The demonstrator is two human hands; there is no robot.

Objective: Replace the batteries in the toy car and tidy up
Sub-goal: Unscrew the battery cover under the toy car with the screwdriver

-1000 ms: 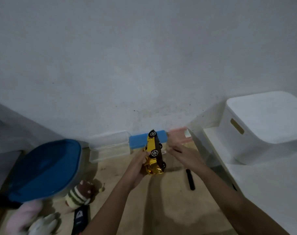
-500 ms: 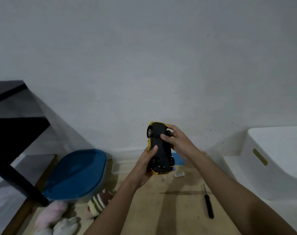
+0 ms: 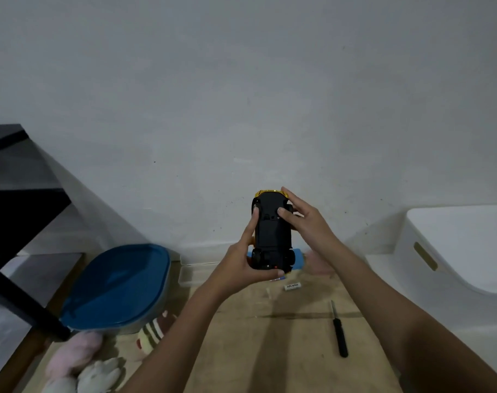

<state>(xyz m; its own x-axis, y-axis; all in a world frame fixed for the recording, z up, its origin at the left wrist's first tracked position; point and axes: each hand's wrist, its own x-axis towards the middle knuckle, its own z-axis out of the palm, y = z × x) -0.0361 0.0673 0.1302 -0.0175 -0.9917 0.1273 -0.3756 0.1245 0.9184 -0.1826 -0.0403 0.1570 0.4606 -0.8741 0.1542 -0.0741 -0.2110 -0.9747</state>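
Note:
I hold a yellow toy car [image 3: 272,234] up in front of the wall, its black underside turned toward me. My left hand [image 3: 246,262] grips its lower end, index finger stretched up along the left side. My right hand [image 3: 304,219] holds the upper right side, thumb pressing on the underside near the top. On the wooden floor below lie a black screwdriver [image 3: 339,333] and a small white battery [image 3: 292,286]. Another battery end [image 3: 279,278] peeks out under my left hand.
A blue-lidded container [image 3: 116,285] stands at the left with plush toys [image 3: 82,367] in front of it. A black table leg [image 3: 20,304] crosses the far left. A white storage box [image 3: 463,245] sits at the right. A clear plastic box [image 3: 196,270] lies against the wall.
The car has turned from side-on to underside facing me and been lifted higher. My right hand took hold of its upper part. The view shifted left.

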